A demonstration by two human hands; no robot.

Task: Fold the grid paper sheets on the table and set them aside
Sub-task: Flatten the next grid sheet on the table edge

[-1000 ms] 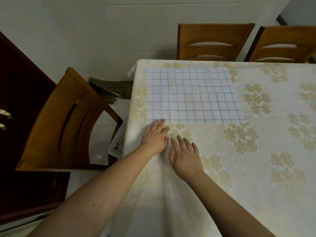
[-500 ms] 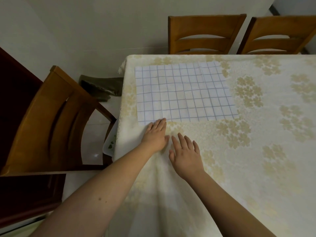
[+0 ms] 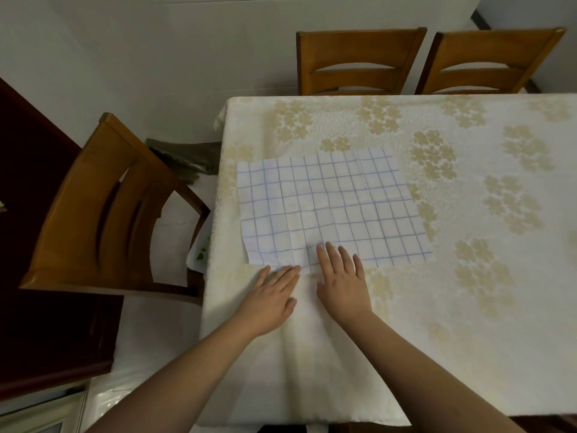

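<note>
- Grid paper (image 3: 331,207) lies flat on the table (image 3: 468,276), unfolded, toward the left end. Its left edge runs near the table's left edge, not over it.
- Near edge of the sheet sits just past my fingertips; far edge is well short of the table's far edge.
- Open tablecloth to the right of the sheet and between the sheet and me; a smaller strip beyond it.
- My left hand (image 3: 271,298) is flat, palm down, fingers straight and close together, tips touching the sheet's near edge by its left corner.
- My right hand (image 3: 343,282) is flat, palm down, fingers slightly spread, fingertips resting on the sheet's near edge. The two hands are just beside each other, not touching.
- No writing or labels readable anywhere.
- Sheet: thin white paper, blue square grid, rectangular, with faint crease lines and a slight ripple along the near edge.
- Tablecloth (image 3: 452,145): cream, textured, pale gold flower pattern, draped over the near and left edges with soft folds.
- Wooden chair (image 3: 103,214) with curved slats is just off the left edge; two more wooden chairs (image 3: 431,60) stand at the far side.
- Dark wood cabinet (image 3: 37,245) far left.
</note>
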